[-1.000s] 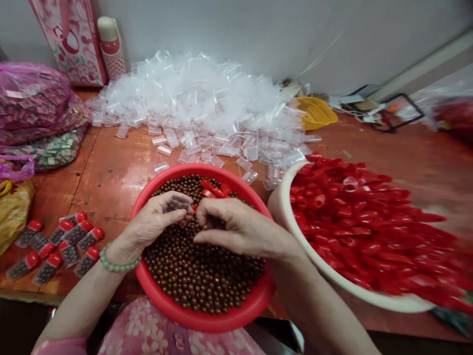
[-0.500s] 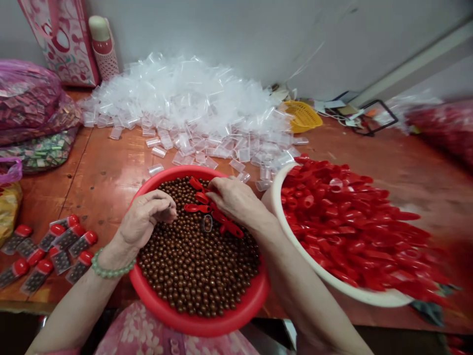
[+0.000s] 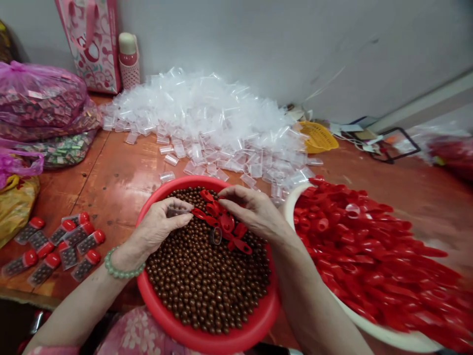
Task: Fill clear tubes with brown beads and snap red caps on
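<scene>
the left hand (image 3: 158, 227) had its fingers curled shut around a small clear tube (image 3: 176, 212), pinched just above the brown beads (image 3: 207, 281). a second before, both hands had met over that tube; since then the right hand (image 3: 254, 212) had drawn away and its loosely bent fingers now touched the red caps (image 3: 221, 224) lying on the beads, gripping none that showed, so capping looked next. the red basin (image 3: 207, 335) sat nearest; beside it stood the white basin (image 3: 291, 207) of caps.

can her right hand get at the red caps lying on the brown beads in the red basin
Probably yes: the right hand already hovers at the red caps atop the brown beads, nothing between them.
</scene>
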`<state>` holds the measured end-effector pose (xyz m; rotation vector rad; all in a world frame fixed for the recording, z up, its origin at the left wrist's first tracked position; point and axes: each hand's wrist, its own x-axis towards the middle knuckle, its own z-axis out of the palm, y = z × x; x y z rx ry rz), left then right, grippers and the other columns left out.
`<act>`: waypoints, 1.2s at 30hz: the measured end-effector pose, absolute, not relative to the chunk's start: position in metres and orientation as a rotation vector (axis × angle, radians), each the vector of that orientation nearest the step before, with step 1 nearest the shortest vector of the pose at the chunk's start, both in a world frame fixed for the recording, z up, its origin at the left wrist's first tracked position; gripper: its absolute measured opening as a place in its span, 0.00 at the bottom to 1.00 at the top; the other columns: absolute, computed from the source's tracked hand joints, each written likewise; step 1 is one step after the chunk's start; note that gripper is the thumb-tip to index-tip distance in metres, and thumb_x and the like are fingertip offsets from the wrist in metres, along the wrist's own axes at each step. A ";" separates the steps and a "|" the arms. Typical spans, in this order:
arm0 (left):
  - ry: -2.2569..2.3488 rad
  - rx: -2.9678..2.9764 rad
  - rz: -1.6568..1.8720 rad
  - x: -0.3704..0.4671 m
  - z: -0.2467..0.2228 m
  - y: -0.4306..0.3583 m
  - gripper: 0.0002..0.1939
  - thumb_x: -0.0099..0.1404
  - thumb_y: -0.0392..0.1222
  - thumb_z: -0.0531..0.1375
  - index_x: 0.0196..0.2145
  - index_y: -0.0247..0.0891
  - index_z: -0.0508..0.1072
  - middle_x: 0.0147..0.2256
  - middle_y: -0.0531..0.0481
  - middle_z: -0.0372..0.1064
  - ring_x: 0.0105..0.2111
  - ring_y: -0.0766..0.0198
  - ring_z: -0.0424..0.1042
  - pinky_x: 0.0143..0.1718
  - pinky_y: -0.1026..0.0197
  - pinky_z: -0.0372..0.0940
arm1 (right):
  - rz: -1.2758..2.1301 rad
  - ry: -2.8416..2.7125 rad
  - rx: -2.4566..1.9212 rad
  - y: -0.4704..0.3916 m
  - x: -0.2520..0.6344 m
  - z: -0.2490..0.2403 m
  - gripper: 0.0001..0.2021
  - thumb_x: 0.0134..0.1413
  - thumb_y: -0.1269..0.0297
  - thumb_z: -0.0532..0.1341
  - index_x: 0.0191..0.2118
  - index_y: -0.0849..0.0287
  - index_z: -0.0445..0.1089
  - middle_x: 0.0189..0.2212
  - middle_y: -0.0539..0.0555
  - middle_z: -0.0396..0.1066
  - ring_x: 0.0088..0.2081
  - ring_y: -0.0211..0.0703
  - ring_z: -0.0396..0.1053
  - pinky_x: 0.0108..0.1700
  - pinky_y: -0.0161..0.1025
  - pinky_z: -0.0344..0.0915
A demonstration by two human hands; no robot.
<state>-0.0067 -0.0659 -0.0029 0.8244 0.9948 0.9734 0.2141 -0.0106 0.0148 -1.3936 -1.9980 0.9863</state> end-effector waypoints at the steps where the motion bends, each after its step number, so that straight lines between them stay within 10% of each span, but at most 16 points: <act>1: 1.006 0.820 0.976 -0.007 -0.002 -0.066 0.14 0.52 0.39 0.68 0.37 0.35 0.74 0.42 0.48 0.73 0.41 0.64 0.71 0.45 0.60 0.62 | 1.082 -1.910 -1.356 -0.012 0.213 0.015 0.11 0.53 0.56 0.61 0.36 0.58 0.71 0.30 0.51 0.73 0.30 0.40 0.69 0.32 0.37 0.65; 12: 1.011 0.919 0.866 0.004 0.004 -0.072 0.13 0.49 0.39 0.69 0.30 0.35 0.70 0.30 0.52 0.71 0.31 0.67 0.68 0.39 0.60 0.60 | 1.250 -1.377 -1.239 -0.026 0.167 0.011 0.10 0.52 0.57 0.63 0.35 0.57 0.65 0.26 0.48 0.69 0.28 0.37 0.70 0.32 0.36 0.68; 21: 0.932 0.755 1.020 0.002 0.007 -0.074 0.15 0.51 0.41 0.68 0.33 0.34 0.68 0.29 0.54 0.68 0.29 0.69 0.69 0.33 0.64 0.63 | 0.540 -1.931 -1.044 -0.041 0.162 0.010 0.02 0.57 0.68 0.60 0.36 0.55 0.68 0.35 0.55 0.74 0.38 0.44 0.73 0.42 0.43 0.71; 36: 0.716 0.716 0.913 -0.002 0.003 -0.074 0.20 0.50 0.39 0.70 0.38 0.34 0.68 0.33 0.49 0.75 0.33 0.65 0.75 0.39 0.61 0.66 | 1.245 -1.630 -1.038 -0.039 0.188 0.021 0.08 0.50 0.62 0.68 0.38 0.52 0.76 0.36 0.51 0.78 0.38 0.43 0.76 0.44 0.42 0.74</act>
